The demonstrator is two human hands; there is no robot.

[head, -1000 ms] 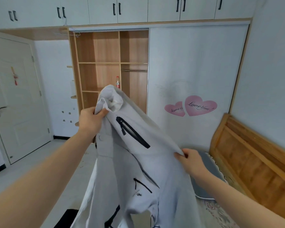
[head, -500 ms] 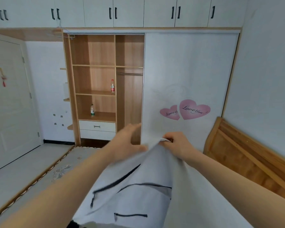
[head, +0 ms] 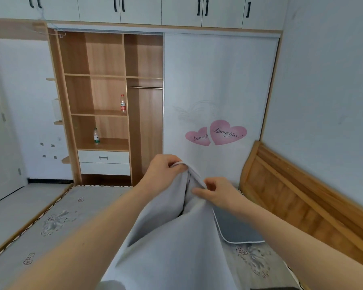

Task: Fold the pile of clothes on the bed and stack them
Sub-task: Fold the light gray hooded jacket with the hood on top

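While both hands grip garment [head: 172,237] | wardrobe [head: 105,91]: two bottles [head: 123,103]

Open mattress [head: 57,222] is offered on the left; the right is hemmed by the headboard [head: 298,197] and grey pillow [head: 235,229].

bed [head: 57,225]: grey embroidered mattress, wooden frame | grey pillow [head: 235,229] lies on it near the headboard [head: 302,197]
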